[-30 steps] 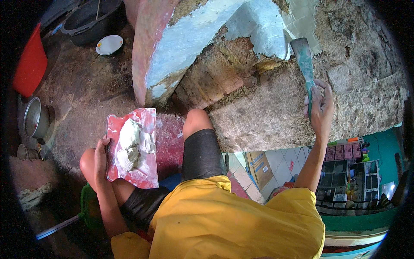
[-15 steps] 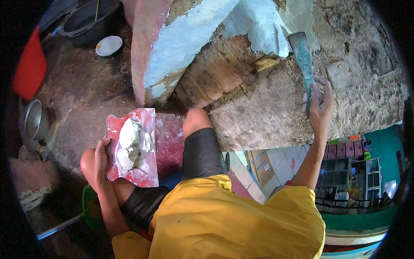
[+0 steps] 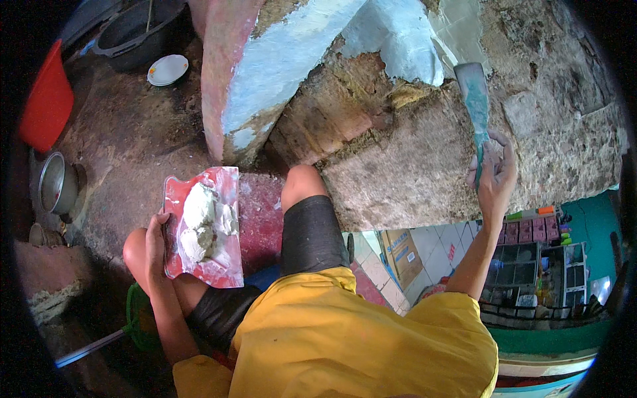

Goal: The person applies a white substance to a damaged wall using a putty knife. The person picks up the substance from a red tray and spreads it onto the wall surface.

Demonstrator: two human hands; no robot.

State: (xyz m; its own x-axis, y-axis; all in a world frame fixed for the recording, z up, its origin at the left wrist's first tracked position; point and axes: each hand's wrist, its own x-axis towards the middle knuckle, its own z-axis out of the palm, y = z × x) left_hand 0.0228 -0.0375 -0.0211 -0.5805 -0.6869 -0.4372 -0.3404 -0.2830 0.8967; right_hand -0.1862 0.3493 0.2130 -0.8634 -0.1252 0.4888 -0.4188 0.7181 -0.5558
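Note:
My left hand (image 3: 156, 242) grips the left edge of a red board (image 3: 229, 268) smeared with white, thumb on top. Two soft lumps of white putty (image 3: 199, 215) and a smaller smear lie on that board. In my right hand (image 3: 496, 169) is a putty knife (image 3: 475, 99) with a teal, worn blade pointing up and away from me. The fingers wrap its handle. Its tip is close to the rough wall (image 3: 424, 166), just below a patch of smooth pale-blue plaster (image 3: 398, 50); whether it touches cannot be made out.
At the far left are a black basin (image 3: 142, 33), a white plate (image 3: 168, 70), a red plastic container (image 3: 46, 99) and a metal pot (image 3: 58, 184). A pinkish corner (image 3: 215, 79) juts out ahead. Toward the lower right stand a cardboard box (image 3: 400, 257) and shelves (image 3: 531, 265).
My right hand has moved the putty knife slightly down and to the right, away from the plaster patch. My left hand and the board have stayed in place.

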